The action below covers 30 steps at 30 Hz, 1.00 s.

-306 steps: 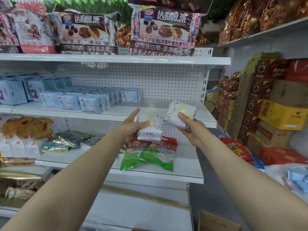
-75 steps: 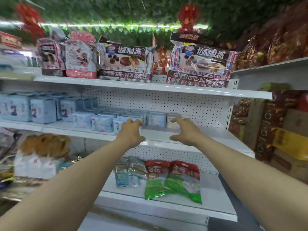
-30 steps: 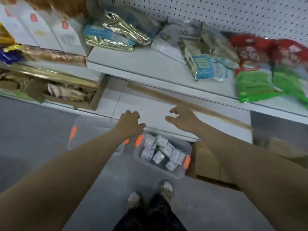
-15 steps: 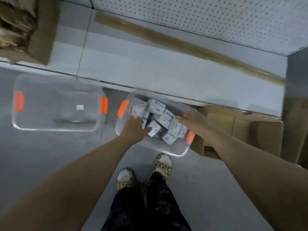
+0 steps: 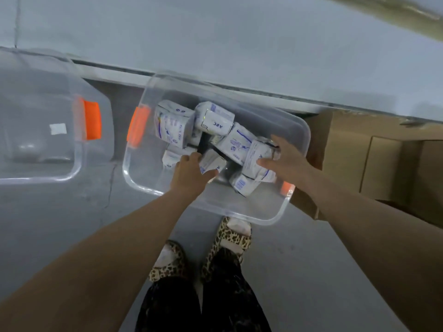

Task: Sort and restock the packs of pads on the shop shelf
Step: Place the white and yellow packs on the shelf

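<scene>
As right hand curls, pack sits within.

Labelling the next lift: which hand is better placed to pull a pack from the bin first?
Right, probably. The right hand wraps a top pack; the left hand touches a lower pack, grip unclear.

Pale grey shelf base: spanning the upper frame, a tan strip crossing its far right corner. Grey concrete floor: lying below the shelf base, a thin crack running through it at left. Brown cardboard boxes: sitting against the shelf base's right end. Light: falling dim and even.
</scene>
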Each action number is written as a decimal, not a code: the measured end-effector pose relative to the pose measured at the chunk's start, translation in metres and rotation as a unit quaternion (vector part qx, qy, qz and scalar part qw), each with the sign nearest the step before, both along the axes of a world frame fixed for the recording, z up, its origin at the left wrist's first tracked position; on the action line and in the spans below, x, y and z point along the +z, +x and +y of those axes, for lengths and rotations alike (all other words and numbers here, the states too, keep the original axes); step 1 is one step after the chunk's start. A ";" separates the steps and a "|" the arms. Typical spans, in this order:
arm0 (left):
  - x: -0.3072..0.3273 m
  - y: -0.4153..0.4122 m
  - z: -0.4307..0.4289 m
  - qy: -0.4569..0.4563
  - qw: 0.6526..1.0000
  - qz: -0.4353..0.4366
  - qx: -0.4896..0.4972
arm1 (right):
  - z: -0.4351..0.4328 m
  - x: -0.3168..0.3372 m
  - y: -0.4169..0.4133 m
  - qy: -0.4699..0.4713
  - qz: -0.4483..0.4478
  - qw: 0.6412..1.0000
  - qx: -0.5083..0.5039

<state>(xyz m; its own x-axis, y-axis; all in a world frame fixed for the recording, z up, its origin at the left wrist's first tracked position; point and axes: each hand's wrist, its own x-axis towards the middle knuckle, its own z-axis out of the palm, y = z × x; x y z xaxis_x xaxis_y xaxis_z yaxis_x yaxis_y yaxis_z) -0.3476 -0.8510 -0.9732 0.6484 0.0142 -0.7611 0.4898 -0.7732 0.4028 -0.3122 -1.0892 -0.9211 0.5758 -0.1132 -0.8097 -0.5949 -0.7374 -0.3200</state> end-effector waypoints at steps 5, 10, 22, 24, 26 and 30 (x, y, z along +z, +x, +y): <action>-0.022 -0.004 -0.004 0.005 1.000 -0.020 -0.022 | -0.001 -0.028 0.003 -0.026 0.003 0.998 0.058; -0.036 0.001 -0.009 0.009 0.999 -0.019 -0.039 | 0.003 -0.042 0.003 -0.077 0.009 0.988 0.134; -0.064 0.003 -0.020 0.063 0.995 0.009 -0.073 | 0.002 -0.059 0.000 -0.059 -0.024 0.987 0.146; -0.068 0.002 -0.023 0.080 0.994 0.010 -0.074 | 0.002 -0.059 -0.001 -0.035 -0.019 0.991 0.127; -0.070 0.003 -0.026 0.095 0.993 0.016 -0.070 | 0.002 -0.057 -0.001 -0.018 -0.016 0.993 0.113; -0.068 0.007 -0.028 0.113 0.992 0.021 -0.058 | 0.004 -0.048 0.000 0.014 0.002 0.999 0.039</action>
